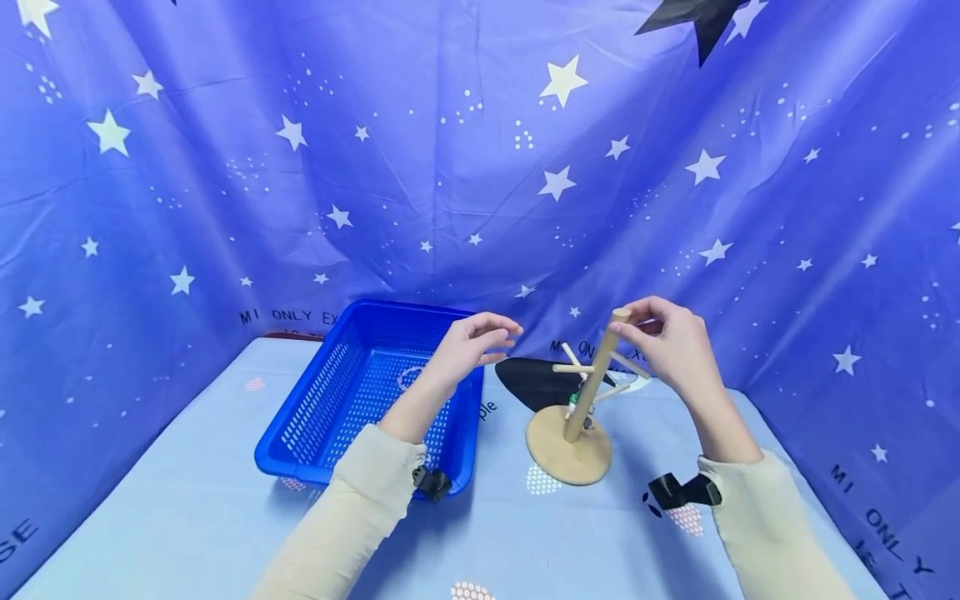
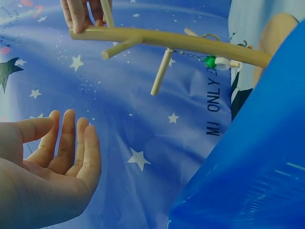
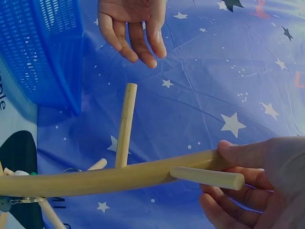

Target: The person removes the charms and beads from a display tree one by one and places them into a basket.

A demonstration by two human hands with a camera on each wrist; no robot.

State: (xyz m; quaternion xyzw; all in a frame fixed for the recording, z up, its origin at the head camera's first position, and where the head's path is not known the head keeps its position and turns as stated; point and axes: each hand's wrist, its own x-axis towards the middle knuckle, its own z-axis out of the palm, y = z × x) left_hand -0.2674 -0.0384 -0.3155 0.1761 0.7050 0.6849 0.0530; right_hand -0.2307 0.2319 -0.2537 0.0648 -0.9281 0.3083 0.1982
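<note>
Here, over pale cloth (image 1: 202,521) amid starry drapes (image 1: 450,167), the right hand (image 1: 678,346) grips a stand (image 1: 592,389), left hand (image 1: 467,350) relaxed.

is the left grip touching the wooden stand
No, in the left wrist view, blue backdrop shows between the left grip and the wooden stand.

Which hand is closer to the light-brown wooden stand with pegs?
Right. The right hand pinches the top of the wooden stand; the left hand is to its left, apart from it.
</note>
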